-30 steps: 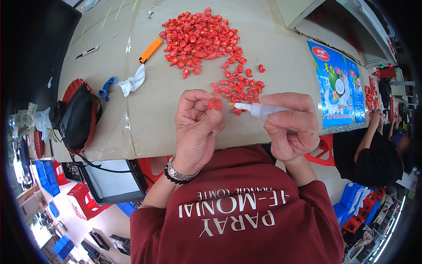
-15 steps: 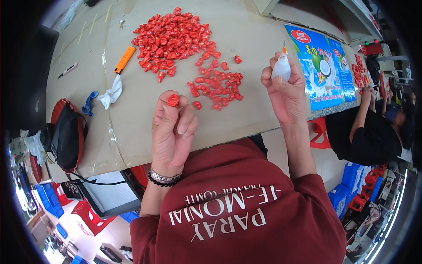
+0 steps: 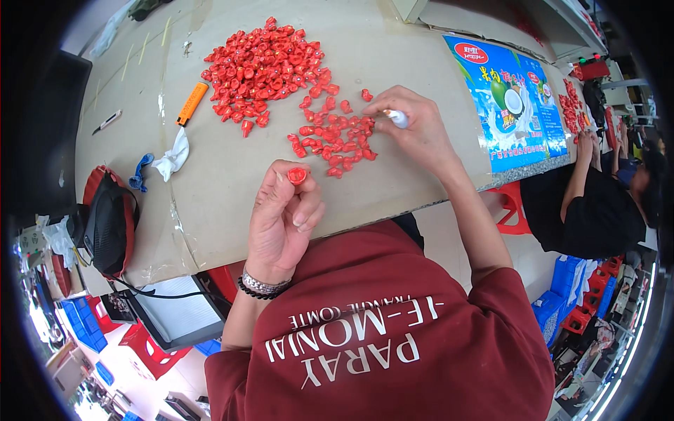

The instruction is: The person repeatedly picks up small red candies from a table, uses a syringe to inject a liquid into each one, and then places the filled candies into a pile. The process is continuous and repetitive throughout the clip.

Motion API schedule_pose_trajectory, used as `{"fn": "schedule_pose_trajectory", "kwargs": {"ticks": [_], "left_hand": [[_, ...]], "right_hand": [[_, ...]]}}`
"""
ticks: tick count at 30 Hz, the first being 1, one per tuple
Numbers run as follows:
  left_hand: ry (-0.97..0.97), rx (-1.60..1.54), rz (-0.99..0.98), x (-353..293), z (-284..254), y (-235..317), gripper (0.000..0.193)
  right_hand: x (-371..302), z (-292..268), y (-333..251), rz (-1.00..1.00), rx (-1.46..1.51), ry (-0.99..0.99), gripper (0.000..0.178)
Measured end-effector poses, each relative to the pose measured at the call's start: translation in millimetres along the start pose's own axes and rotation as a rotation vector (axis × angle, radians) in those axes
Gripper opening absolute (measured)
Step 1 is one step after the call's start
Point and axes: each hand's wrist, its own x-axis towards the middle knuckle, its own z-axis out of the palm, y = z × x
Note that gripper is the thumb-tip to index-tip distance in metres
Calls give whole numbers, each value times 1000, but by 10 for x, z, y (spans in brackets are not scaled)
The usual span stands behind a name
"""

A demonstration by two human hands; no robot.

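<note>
Between the thumb and fingers of my left hand [image 3: 277, 224] is a small red cup-shaped piece [image 3: 298, 176], its hollow side facing up. My right hand [image 3: 427, 137] keeps a white squeeze bottle [image 3: 398, 118] with an orange tip tucked in its grip. The bottle lies tilted, its tip towards the left. The right fingertips reach the right edge of a loose spread of small red translucent pieces [image 3: 337, 140]; whether they pinch one is hidden. Behind the spread sits a big heap of red pieces [image 3: 263, 70].
Left of the heap lie an orange cutter [image 3: 191, 104], a white crumpled cloth [image 3: 172, 154], a blue strap-like item [image 3: 140, 172] and a pen-like knife [image 3: 107, 122]. A black-and-red bag [image 3: 111, 221] rests at the table's left edge. A blue printed sheet [image 3: 502, 105] covers the right side; a co-worker [image 3: 579, 203] sits beyond.
My right hand has moved left and down to the loose red pieces, tilting the bottle from upright. My left hand has shifted slightly right and down, still holding its red piece.
</note>
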Motion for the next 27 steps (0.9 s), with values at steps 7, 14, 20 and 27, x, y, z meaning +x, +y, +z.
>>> {"fn": "schedule_pose_trajectory", "kwargs": {"ticks": [7,14,20,27], "left_hand": [[30,-57,-39,51,32,-71,20],[41,-71,-72,106,18,-130,22],[48,-46,-74,127,50,-125,20],[35,64,27,154,102,-111,18]], "right_hand": [[0,-27,-44,25,-133,-120,24],[-286,-93,-44,56,-290,41,18],[-338,-152,-5,112,-332,120,20],[-252,-27,-583,492,630,239,8]]}}
